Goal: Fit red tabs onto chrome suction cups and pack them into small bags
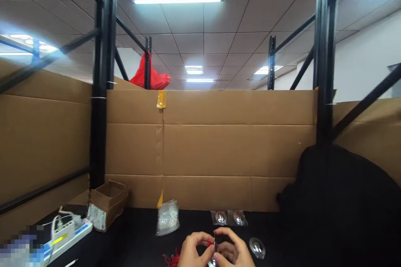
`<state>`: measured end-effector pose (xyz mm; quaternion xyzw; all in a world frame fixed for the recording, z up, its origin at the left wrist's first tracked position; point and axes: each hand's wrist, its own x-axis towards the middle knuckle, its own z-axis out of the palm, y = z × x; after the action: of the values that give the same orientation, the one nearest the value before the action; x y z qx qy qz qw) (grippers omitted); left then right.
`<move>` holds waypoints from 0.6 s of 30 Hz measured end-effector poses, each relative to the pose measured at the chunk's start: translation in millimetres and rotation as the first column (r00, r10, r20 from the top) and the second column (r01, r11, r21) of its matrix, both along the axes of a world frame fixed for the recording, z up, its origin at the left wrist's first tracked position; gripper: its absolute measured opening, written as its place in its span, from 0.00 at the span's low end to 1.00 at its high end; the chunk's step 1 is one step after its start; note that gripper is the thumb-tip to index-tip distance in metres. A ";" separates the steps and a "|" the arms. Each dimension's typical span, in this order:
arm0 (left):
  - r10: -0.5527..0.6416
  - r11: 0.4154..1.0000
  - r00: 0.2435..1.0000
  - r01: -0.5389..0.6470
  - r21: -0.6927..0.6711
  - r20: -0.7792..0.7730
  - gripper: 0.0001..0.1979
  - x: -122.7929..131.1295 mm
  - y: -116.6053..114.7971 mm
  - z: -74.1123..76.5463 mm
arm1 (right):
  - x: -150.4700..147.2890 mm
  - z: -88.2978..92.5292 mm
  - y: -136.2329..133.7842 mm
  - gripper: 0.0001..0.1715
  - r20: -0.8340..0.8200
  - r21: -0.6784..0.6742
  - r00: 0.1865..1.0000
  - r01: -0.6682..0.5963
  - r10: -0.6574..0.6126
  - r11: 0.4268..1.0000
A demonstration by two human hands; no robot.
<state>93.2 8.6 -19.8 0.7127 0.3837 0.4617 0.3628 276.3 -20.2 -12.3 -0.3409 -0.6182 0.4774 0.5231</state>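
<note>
At the bottom edge of the head view my left hand [194, 250] and my right hand [233, 250] meet over the black table [138, 238]. Together they pinch a small shiny clear piece with a red string [210, 243] between the fingertips. A bundle of red strings [171, 260] lies just left of my left hand. A clear dome-shaped piece [257, 248] rests on the table right of my right hand. Two more clear pieces in a plastic sleeve [229, 217] lie just beyond the hands.
A clear bag of small parts [168, 217] stands behind my left hand. A small open cardboard box [107, 203] and a white power strip [67, 233] sit at left. A black cloth heap [341, 204] fills the right. Cardboard walls [238, 150] and black rack posts [100, 79] enclose the table.
</note>
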 end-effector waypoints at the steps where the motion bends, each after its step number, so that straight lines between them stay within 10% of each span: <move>1: 0.017 0.999 0.999 -0.015 0.049 -0.041 0.14 -0.8 -2.4 3.2 | -1.2 1.4 -2.6 0.36 0.003 0.019 1.000 -0.006 0.006 1.000; 18: 0.218 0.956 0.953 -0.166 0.242 -0.209 0.12 -0.9 -22.0 21.2 | -0.8 9.5 -7.0 0.34 0.063 0.047 0.998 -0.021 0.018 0.999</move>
<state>92.4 -13.4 1.4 0.7569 0.4377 0.4480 0.1866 275.5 -27.2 -2.9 -0.3372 -0.6488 0.4566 0.5069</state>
